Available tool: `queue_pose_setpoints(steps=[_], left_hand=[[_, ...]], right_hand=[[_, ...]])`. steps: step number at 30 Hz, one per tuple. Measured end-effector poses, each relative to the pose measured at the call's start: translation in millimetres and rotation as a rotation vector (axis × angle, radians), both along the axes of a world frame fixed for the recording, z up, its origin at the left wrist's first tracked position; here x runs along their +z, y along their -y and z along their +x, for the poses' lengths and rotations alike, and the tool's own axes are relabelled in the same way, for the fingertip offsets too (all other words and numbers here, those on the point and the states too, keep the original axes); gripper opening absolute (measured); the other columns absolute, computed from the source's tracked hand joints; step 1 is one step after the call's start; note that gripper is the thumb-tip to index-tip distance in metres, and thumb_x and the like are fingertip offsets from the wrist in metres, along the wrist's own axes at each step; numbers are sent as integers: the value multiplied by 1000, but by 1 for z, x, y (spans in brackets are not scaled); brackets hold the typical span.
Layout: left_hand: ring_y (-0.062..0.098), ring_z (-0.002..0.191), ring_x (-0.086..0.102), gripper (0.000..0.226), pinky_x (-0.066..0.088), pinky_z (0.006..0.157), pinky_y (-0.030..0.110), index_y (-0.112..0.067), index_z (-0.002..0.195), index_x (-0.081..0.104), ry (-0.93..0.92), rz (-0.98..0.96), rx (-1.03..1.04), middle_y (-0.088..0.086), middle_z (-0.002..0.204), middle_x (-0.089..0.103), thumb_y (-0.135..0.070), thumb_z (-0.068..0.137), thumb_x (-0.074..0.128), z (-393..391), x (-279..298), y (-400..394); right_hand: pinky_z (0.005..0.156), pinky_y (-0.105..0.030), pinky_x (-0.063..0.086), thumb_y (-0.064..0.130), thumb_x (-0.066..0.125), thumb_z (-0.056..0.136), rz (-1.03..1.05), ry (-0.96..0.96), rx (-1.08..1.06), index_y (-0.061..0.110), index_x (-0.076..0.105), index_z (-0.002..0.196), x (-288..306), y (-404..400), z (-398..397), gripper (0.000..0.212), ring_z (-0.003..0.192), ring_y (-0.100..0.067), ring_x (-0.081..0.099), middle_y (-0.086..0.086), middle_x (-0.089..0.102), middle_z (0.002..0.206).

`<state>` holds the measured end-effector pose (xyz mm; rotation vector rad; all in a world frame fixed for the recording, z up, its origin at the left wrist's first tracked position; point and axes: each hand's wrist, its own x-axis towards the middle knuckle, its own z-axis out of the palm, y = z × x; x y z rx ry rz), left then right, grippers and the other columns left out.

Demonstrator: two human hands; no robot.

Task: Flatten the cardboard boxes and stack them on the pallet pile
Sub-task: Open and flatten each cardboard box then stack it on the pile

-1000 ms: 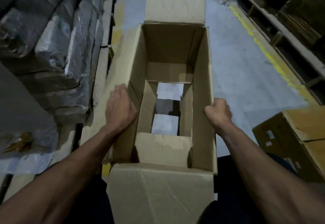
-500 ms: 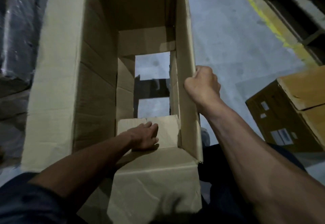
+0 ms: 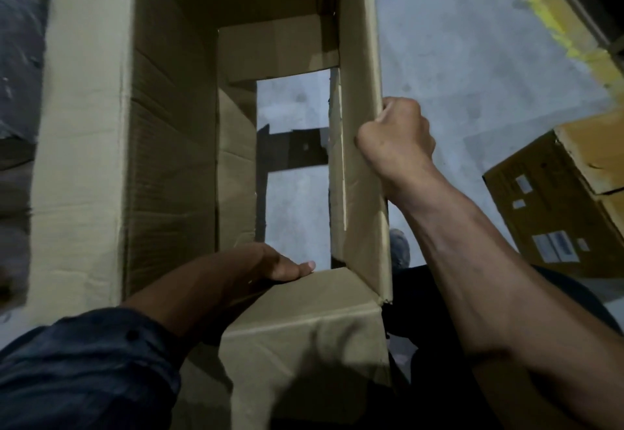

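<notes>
Lower now, left hand presses inside open-bottomed box; right hand grips its wall.

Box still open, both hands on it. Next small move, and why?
Probably push the left hand down on the near inner flap so the box can collapse. The right hand already grips the right wall's edge, the bottom is open to the floor, and the walls still stand square.

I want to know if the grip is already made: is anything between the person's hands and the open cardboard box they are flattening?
Nothing visible is. The right hand already grips the right wall edge of the open brown cardboard box, and the left hand rests on the near bottom flap inside it. The pallet pile is out of view.
</notes>
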<state>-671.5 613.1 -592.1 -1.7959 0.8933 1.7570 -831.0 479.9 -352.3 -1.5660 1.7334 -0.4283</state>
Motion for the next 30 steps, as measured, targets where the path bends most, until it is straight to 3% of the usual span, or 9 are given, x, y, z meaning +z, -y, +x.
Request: queue_pose_setpoints(steps=[2, 5, 8, 10, 15, 19, 23, 26, 30], left_hand=[[27, 141, 37, 105, 25, 116, 44, -19, 150, 40, -18, -44, -84, 5, 157, 38, -91, 74, 32, -4, 26, 3], [28, 145, 33, 68, 25, 119, 46, -20, 154, 32, 78, -289, -356, 6, 159, 33, -62, 101, 27, -1, 66, 14], [28, 140, 40, 57, 34, 114, 44, -18, 153, 32, 200, -591, -452, 9, 156, 38, -48, 104, 35, 7, 112, 26], [27, 135, 43, 52, 36, 111, 44, -17, 146, 40, 373, -824, -544, 10, 150, 45, -46, 103, 36, 17, 141, 30], [28, 151, 15, 62, 5, 122, 51, -20, 154, 25, 828, -1068, -614, 6, 161, 29, -50, 100, 29, 57, 202, 28], [33, 152, 9, 71, 7, 120, 56, -17, 157, 23, 1021, -1176, -470, 10, 164, 18, -46, 96, 45, 88, 229, 7], [39, 147, 19, 89, 25, 114, 61, -11, 157, 3, 899, -1051, 92, 13, 164, 11, -40, 93, 58, 103, 224, -2], [42, 130, 46, 80, 44, 103, 51, 0, 148, 25, 771, -1030, 417, 23, 149, 40, -36, 90, 67, 109, 218, 0], [41, 106, 60, 37, 52, 88, 44, -4, 107, 56, 764, -991, 479, 22, 114, 63, -35, 91, 66, 113, 219, 1]], right_hand=[[53, -28, 31, 7, 48, 85, 10, -10, -9, 19, 41, 68, -1, 0, 0, 22, 69, -23, 47, 3, 46, 73], [60, -29, 34, 10, 51, 88, 19, -25, -15, 17, 43, 70, -1, 1, 2, 21, 71, -24, 49, 3, 47, 74], [68, -29, 39, 10, 55, 86, 23, -20, -17, 15, 56, 83, -2, -1, 4, 6, 71, -22, 52, 2, 55, 79], [68, -30, 41, 8, 55, 83, 15, -16, -28, 13, 61, 91, -6, -2, 5, 11, 71, -21, 52, -1, 59, 83], [61, -29, 41, 7, 56, 85, 32, -33, -47, 14, 61, 91, -15, -7, 4, 11, 65, -17, 50, -3, 60, 82], [61, -30, 44, 8, 58, 87, 47, -41, -38, 21, 56, 85, -20, -16, 0, 14, 66, -17, 52, 0, 59, 78], [65, -31, 47, 6, 58, 85, 78, -48, -52, 20, 59, 84, -22, -28, -5, 14, 66, -19, 54, -1, 61, 76], [64, -31, 48, 4, 59, 83, 86, -32, -34, 19, 60, 79, -23, -35, -5, 15, 69, -21, 58, -2, 65, 79], [67, -32, 50, 5, 60, 83, 59, -25, -24, 25, 61, 84, -24, -38, -5, 20, 74, -23, 60, -1, 66, 81]])
